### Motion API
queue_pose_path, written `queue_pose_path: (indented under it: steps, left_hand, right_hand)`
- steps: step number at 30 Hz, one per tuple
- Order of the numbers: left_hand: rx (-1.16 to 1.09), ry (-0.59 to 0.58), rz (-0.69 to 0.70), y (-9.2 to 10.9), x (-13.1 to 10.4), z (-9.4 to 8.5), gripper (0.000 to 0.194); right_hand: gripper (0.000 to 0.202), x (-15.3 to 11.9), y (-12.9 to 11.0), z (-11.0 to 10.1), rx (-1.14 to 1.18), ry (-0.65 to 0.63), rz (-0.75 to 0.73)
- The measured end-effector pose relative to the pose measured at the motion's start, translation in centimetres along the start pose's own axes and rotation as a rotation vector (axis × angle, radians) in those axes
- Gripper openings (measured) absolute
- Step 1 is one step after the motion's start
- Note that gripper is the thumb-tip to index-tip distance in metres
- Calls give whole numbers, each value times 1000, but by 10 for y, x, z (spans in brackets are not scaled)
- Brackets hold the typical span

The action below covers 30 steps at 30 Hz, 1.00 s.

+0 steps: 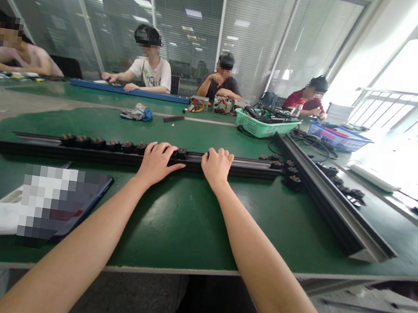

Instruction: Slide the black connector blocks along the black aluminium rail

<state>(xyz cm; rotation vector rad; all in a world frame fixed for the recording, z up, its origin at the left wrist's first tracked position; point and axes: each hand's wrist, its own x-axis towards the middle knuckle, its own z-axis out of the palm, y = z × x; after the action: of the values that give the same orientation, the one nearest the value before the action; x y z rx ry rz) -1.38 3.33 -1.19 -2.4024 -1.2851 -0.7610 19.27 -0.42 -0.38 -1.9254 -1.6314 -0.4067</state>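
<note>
A long black metal rail (pixel 246 170) lies across the green table, with a row of small black socket modules (pixel 98 143) along its left part. My left hand (pixel 155 163) rests on the rail, its fingers draped over the top beside a socket module (pixel 182 153) and its thumb stretched out to the right. Its fingertips are partly hidden. Just right of it, my right hand (pixel 217 168) curls its fingers over the rail and grips it. Between the two hands a short stretch of rail shows.
A second rail (pixel 327 199) slants along the right, with loose black modules (pixel 293 181) beside it. A white device and dark tablet (pixel 99 188) lie front left. Farther back are gloves (pixel 137 112), a green basket (pixel 262 125) of cables and a blue basket (pixel 338 138). Several people sit opposite.
</note>
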Motion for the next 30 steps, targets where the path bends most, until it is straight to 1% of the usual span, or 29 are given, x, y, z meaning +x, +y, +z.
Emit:
queue_pose_path:
  steps: [7,15,24,30]
  left_hand:
    - [-21,-7,-10,0,0,-1,56]
    - [-9,-6,-5,0,0,0,60]
    - [11,-5,0,-1,0,2,58]
    - [13,-1,3,-3,0,3,57]
  right_hand:
    - [33,1,-2,-5,-6,-29,-9]
    - [34,0,-2,-3,-18,-27,-9]
    - [32,0,-1,-3,-25,-36,-1]
    - [31,1,1,-1,-5,-20,4]
